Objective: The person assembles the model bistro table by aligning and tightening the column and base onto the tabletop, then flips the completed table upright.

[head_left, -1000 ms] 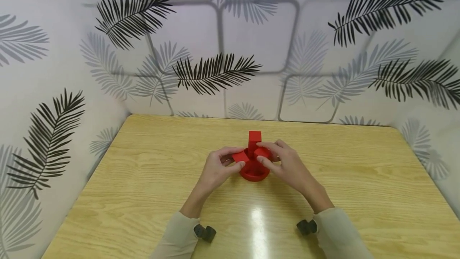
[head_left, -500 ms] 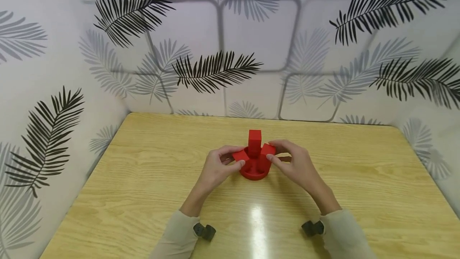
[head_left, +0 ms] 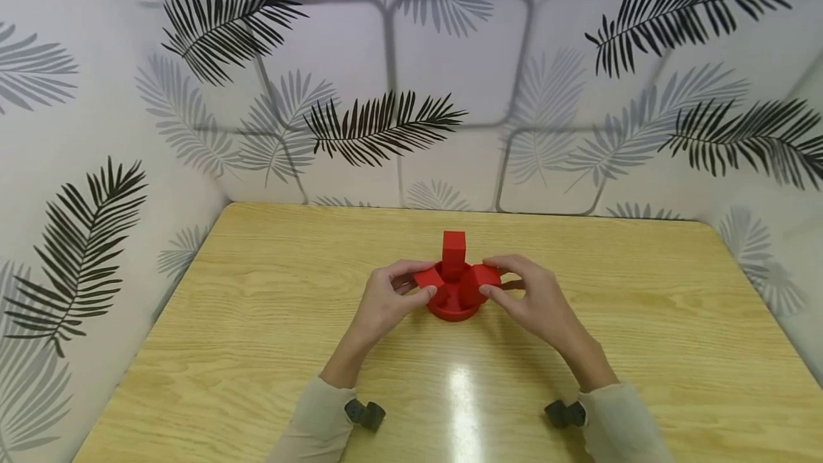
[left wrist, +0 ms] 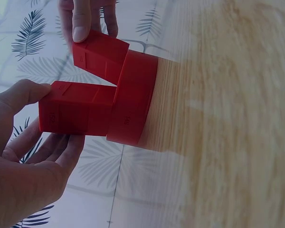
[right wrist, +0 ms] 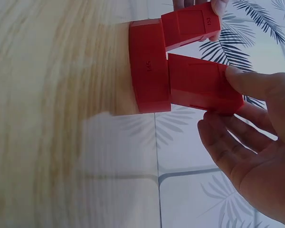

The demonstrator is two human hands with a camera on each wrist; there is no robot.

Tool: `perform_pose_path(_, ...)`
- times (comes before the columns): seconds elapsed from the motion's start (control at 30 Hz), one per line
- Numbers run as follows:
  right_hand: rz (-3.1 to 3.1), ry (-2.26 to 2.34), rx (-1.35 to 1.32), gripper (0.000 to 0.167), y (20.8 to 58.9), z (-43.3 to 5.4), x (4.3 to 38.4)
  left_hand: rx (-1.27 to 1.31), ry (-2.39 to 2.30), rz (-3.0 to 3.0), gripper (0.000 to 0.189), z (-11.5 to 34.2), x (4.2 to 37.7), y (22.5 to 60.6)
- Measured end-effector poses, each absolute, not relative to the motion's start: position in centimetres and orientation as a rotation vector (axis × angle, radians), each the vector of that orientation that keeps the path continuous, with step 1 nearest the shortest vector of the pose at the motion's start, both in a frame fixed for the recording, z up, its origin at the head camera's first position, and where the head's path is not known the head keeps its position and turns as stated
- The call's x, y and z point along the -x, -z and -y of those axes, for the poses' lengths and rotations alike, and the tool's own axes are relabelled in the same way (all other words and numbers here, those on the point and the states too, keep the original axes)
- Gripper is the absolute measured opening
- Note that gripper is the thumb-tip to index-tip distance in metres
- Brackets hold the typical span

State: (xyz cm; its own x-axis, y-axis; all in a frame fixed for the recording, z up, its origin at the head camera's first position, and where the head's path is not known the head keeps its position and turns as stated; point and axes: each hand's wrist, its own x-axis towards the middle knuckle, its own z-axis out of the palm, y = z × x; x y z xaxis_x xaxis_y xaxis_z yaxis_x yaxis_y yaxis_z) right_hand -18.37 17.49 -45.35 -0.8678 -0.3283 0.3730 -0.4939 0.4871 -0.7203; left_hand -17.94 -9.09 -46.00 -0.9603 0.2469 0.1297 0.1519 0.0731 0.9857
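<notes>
A round red base [head_left: 454, 317] sits on the table with red blocks standing in it. My left hand [head_left: 384, 300] pinches the left block [left wrist: 76, 109] between thumb and fingers; its lower end meets the base. On the other side, the right block [right wrist: 204, 83] leans outward, its top pinched by my right hand [head_left: 539, 300]. In the right wrist view its lower end is at the base's rim; whether it is seated cannot be told. A third block [head_left: 454, 245] stands upright at the back of the base, untouched by either hand. Small raised numbers mark the red pieces.
The wood-grain table [head_left: 289, 349] spreads out around the base. Behind and to the sides rise walls [head_left: 456, 70] covered with a leaf pattern. Dark wrist devices [head_left: 365, 414] sit at both sleeves.
My right hand has moved right, away from the middle, and the right block's top has tilted outward with it. My left hand keeps its pinch with almost no movement.
</notes>
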Motion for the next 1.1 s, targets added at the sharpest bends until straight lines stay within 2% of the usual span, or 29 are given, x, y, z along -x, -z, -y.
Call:
perform_pose_path(0.47, 2.545, -1.278, -0.579, 0.035, 45.2, -16.6, 18.0, -0.42, -2.05, -2.255, 0.038, 9.1, 17.9, 45.9)
perform_pose_path(1.1, 2.554, -1.18, -0.498, 0.034, 45.5, -15.9, 17.6, -0.425, -2.052, -2.254, 0.038, 9.1, 18.0, 46.1)
